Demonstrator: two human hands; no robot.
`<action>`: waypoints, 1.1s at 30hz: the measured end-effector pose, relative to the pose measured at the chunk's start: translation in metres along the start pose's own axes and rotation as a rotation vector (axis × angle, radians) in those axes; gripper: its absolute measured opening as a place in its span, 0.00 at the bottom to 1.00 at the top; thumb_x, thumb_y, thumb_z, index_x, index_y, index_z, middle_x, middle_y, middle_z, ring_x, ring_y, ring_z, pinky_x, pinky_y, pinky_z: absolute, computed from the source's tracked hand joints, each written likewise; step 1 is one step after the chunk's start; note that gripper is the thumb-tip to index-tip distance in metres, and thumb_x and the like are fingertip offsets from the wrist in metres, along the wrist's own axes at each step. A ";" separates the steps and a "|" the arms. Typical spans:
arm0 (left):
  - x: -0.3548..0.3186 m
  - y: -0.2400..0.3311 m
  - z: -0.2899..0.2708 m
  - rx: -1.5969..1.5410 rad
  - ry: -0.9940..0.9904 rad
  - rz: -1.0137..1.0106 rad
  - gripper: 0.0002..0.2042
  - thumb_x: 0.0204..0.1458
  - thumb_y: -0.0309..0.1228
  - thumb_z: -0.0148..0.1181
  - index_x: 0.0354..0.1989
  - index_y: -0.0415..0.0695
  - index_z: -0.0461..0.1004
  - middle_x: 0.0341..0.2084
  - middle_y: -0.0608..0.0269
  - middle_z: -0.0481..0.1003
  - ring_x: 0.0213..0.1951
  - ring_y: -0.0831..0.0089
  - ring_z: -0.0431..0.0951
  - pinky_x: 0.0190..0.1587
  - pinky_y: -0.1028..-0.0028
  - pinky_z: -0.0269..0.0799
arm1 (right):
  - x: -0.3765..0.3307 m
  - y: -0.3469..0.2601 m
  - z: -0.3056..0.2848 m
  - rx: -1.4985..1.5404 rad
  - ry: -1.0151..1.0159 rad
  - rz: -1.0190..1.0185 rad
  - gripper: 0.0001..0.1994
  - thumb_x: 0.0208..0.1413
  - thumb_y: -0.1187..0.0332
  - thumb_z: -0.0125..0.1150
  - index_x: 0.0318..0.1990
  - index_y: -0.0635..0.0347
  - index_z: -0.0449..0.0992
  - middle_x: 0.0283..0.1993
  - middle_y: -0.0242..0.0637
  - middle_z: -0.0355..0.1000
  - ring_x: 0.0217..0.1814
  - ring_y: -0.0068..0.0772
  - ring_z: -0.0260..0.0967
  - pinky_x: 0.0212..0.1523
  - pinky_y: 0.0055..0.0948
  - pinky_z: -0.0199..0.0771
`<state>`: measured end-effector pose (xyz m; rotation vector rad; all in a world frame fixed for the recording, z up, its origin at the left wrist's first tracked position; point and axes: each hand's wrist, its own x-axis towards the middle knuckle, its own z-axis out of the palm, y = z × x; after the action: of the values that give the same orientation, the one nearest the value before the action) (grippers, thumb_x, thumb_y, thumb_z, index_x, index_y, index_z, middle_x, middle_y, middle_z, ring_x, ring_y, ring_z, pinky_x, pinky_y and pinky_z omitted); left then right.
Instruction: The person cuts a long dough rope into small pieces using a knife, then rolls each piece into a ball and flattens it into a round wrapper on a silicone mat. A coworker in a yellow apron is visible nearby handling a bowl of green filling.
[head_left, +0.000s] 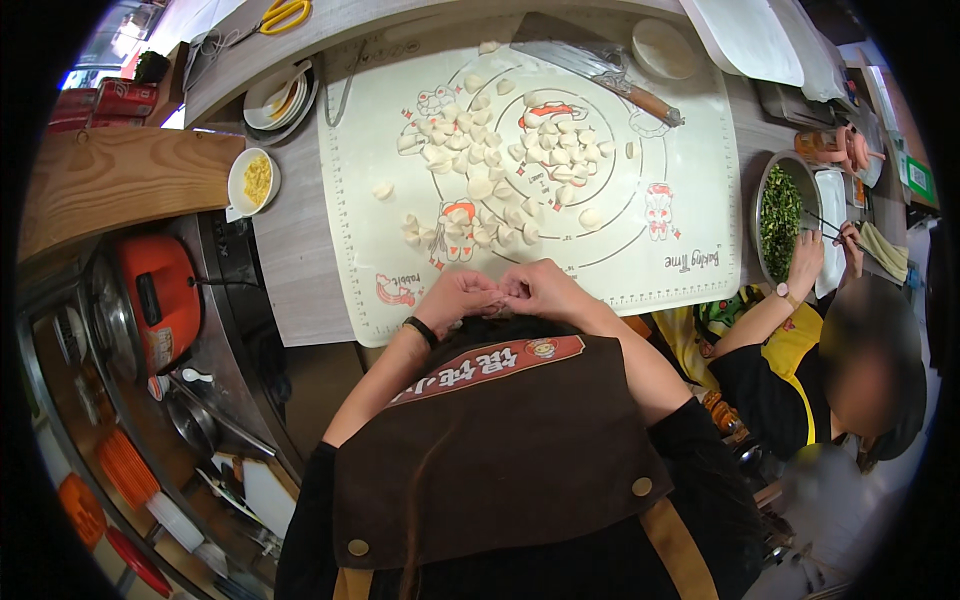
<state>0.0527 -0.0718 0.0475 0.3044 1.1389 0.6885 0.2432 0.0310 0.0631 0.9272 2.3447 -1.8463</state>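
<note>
My left hand (458, 298) and my right hand (545, 292) meet at the front edge of a white printed baking mat (690, 270). Their fingertips are pinched together and touch each other. Whatever lies between them is too small and covered to make out. Just beyond my hands, small pale dough pieces (462, 142) are scattered in loose groups over the mat. A second cluster of dough pieces (567, 150) sits a little to the right, with a few single ones apart.
A cleaver (565, 45) with a wooden handle lies at the mat's far edge, beside a white bowl (664, 50). To the left stands a cup of yellow food (241, 190). At right, a co-worker's hand (806, 262) is over a metal bowl (757, 215) of chopped greens; the other holds chopsticks.
</note>
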 end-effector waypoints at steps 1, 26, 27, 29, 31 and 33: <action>0.001 0.000 -0.002 0.034 -0.004 0.023 0.07 0.54 0.28 0.64 0.37 0.37 0.77 0.32 0.59 0.80 0.34 0.76 0.81 0.39 0.78 0.78 | 0.000 0.003 -0.001 -0.064 0.034 -0.025 0.05 0.52 0.70 0.61 0.31 0.62 0.74 0.26 0.44 0.73 0.29 0.46 0.71 0.32 0.35 0.72; -0.016 -0.001 -0.028 -0.050 0.136 0.152 0.07 0.57 0.29 0.61 0.41 0.39 0.76 0.34 0.62 0.78 0.34 0.76 0.79 0.39 0.79 0.76 | 0.057 0.047 -0.026 -0.436 0.750 0.099 0.04 0.54 0.71 0.58 0.33 0.61 0.76 0.33 0.43 0.74 0.33 0.48 0.72 0.36 0.38 0.72; -0.016 -0.001 -0.028 -0.074 0.155 0.158 0.07 0.57 0.29 0.61 0.41 0.40 0.76 0.35 0.61 0.79 0.34 0.76 0.79 0.39 0.79 0.76 | 0.053 0.037 -0.022 -0.346 0.706 0.085 0.04 0.54 0.71 0.58 0.34 0.61 0.76 0.34 0.44 0.74 0.33 0.48 0.72 0.36 0.37 0.72; -0.016 0.003 -0.024 -0.152 0.195 0.165 0.08 0.57 0.28 0.60 0.42 0.39 0.76 0.36 0.60 0.79 0.34 0.76 0.79 0.40 0.79 0.76 | 0.041 0.004 -0.019 -0.167 0.620 0.063 0.04 0.55 0.71 0.57 0.35 0.61 0.77 0.36 0.44 0.73 0.34 0.47 0.72 0.36 0.36 0.72; -0.013 0.009 -0.018 -0.168 0.210 0.149 0.08 0.57 0.28 0.60 0.42 0.39 0.75 0.37 0.60 0.79 0.34 0.75 0.78 0.40 0.78 0.75 | 0.032 -0.010 -0.005 0.002 0.425 -0.052 0.06 0.54 0.70 0.60 0.37 0.60 0.78 0.36 0.43 0.73 0.33 0.44 0.72 0.35 0.33 0.72; -0.012 0.009 -0.015 -0.199 0.163 0.180 0.08 0.57 0.29 0.60 0.42 0.39 0.75 0.36 0.60 0.79 0.35 0.75 0.78 0.40 0.78 0.75 | 0.028 -0.026 0.011 0.120 0.309 -0.149 0.07 0.53 0.71 0.64 0.39 0.60 0.78 0.33 0.39 0.73 0.32 0.36 0.71 0.33 0.30 0.71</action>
<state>0.0335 -0.0743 0.0547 0.1851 1.1954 0.9925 0.2042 0.0300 0.0722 1.1566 2.5629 -2.0503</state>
